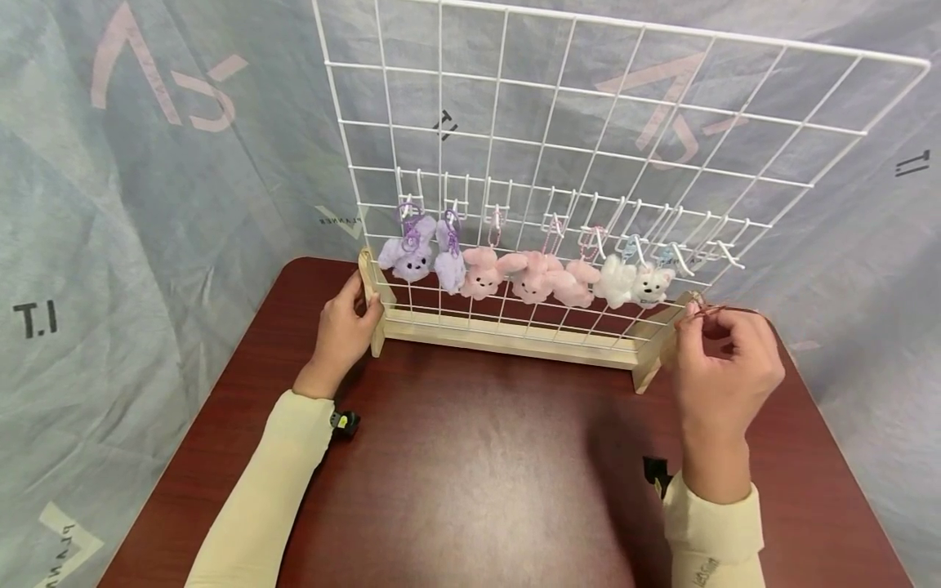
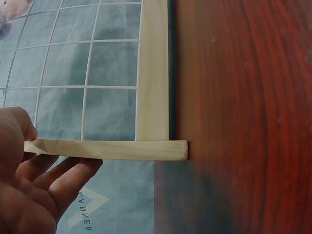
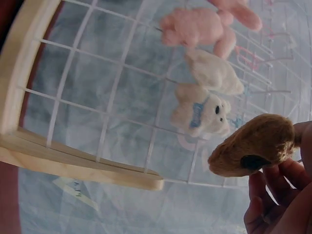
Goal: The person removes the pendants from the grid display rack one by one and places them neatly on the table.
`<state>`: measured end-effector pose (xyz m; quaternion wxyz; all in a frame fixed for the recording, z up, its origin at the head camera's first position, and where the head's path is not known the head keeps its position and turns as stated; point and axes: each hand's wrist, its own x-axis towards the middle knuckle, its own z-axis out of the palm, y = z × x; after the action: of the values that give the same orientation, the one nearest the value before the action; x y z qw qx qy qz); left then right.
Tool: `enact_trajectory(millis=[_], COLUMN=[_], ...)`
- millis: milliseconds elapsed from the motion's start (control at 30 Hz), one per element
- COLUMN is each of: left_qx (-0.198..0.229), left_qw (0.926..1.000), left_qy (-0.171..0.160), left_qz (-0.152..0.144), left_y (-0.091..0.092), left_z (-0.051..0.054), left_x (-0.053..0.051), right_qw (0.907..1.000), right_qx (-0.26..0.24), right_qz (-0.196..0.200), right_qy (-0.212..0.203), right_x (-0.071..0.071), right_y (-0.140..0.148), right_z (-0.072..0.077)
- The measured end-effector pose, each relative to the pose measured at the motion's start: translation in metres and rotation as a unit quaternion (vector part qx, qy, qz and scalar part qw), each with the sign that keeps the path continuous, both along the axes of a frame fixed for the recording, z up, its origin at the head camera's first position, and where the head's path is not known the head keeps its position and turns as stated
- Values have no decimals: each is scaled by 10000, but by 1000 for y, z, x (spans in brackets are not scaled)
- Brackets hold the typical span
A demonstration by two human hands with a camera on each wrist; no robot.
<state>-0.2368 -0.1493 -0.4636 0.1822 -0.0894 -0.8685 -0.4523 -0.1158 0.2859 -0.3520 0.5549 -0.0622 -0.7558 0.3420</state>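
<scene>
My left hand (image 1: 345, 322) grips the left wooden side foot (image 2: 107, 149) of a white wire grid rack (image 1: 507, 80), thumb on one face and fingers on the other. In my right hand (image 1: 724, 367) is a small brown plush (image 3: 253, 146) with a dark patch, pinched near the rack's right end. The head view mostly hides this plush behind the hand, showing a thin brown cord (image 1: 724, 309). Plush keychains hang in a row on the grid's hooks: two purple plushes (image 1: 412, 257), three pink plushes (image 1: 481, 273) and two white plushes (image 1: 650, 286).
The rack stands on a dark red wooden table (image 1: 456, 457), its wooden base bar (image 1: 507, 339) running between two side feet. A white hook (image 1: 728, 255) sticks out at the row's right end. Grey printed cloth (image 1: 147, 245) surrounds the table.
</scene>
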Motion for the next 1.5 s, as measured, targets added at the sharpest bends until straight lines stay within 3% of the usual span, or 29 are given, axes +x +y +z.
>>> enact_trajectory(millis=[433, 600, 833, 1133, 1233, 1300, 1500], left_qx=[1, 19, -16, -67, -50, -13, 10], left_qw=[9999, 9998, 9999, 10000, 10000, 10000, 10000], left_qy=[109, 164, 124, 11, 34, 43, 10], left_qz=[-56, -72, -20, -16, 1, -37, -60], left_y=[-2, -3, -4, -6, -5, -4, -3], left_z=[1, 2, 6, 4, 2, 2, 0], left_x=[-2, -4, -6, -3, -4, -4, -2], right_qw=[9969, 9926, 9795, 9540, 9380, 9186, 8313], right_qx=[231, 468, 914, 1267, 1389, 1462, 1596], right_qz=[337, 234, -123, -119, -92, -67, 235], right_qy=[-676, -1098, -1792, -2716, -3175, -3672, -5318], right_x=[13, 15, 19, 25, 29, 33, 42], right_y=[-7, -8, -7, -10, -7, -3, 9], right_z=[-30, -43, -64, -81, -83, -82, -79])
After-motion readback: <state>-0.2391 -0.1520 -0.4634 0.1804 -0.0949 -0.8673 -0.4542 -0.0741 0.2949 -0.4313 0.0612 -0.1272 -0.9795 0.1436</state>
